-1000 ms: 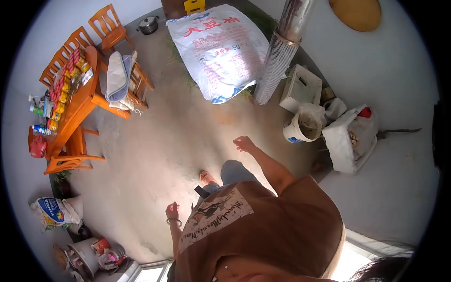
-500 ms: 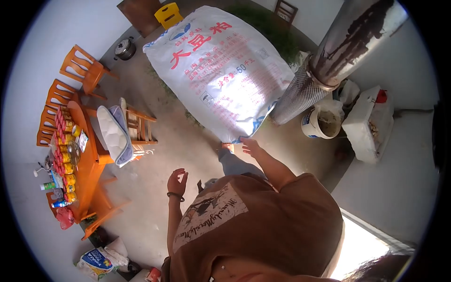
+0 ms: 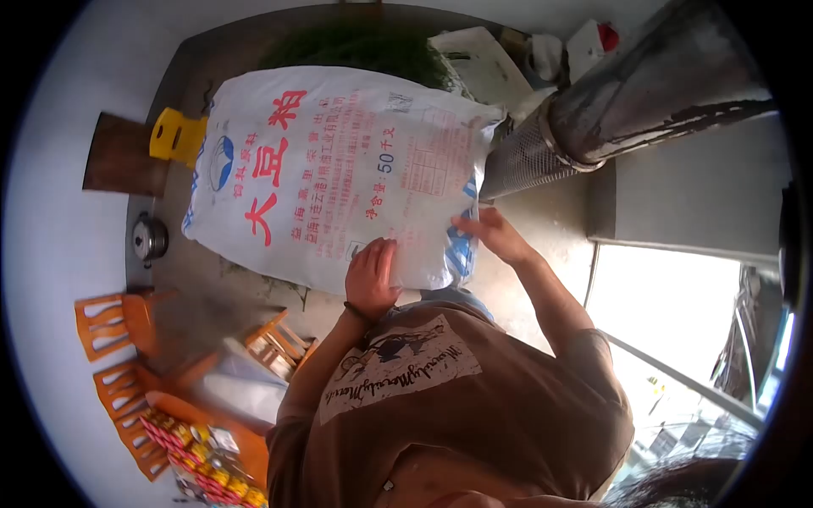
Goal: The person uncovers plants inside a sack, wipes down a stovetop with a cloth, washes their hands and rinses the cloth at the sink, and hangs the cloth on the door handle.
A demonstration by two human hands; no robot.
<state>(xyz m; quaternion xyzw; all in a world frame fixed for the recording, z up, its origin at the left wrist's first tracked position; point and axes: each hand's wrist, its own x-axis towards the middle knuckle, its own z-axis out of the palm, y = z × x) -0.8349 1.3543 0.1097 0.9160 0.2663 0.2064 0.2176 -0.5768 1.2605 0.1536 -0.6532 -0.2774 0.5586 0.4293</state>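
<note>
Two bare hands are on the big white sack (image 3: 339, 169), lying right in front of the person. Here's the left hand (image 3: 373, 275), wearing a dark bracelet (image 3: 357, 311), fingers curled in and close together against the sack's near edge. Over at the blue-printed end, the right hand (image 3: 500, 237) reaches in with its fingertips at the edge; whether they pinch it, I can't tell. Just beside that end, the metal pipe (image 3: 652, 93) slants past with its mesh sleeve (image 3: 529, 157). Greenery (image 3: 356, 46) shows behind the far side, a yellow stool (image 3: 178, 135) sits at the left end, and down at lower left, jars (image 3: 199, 461) crowd the orange table (image 3: 246, 440).
</note>
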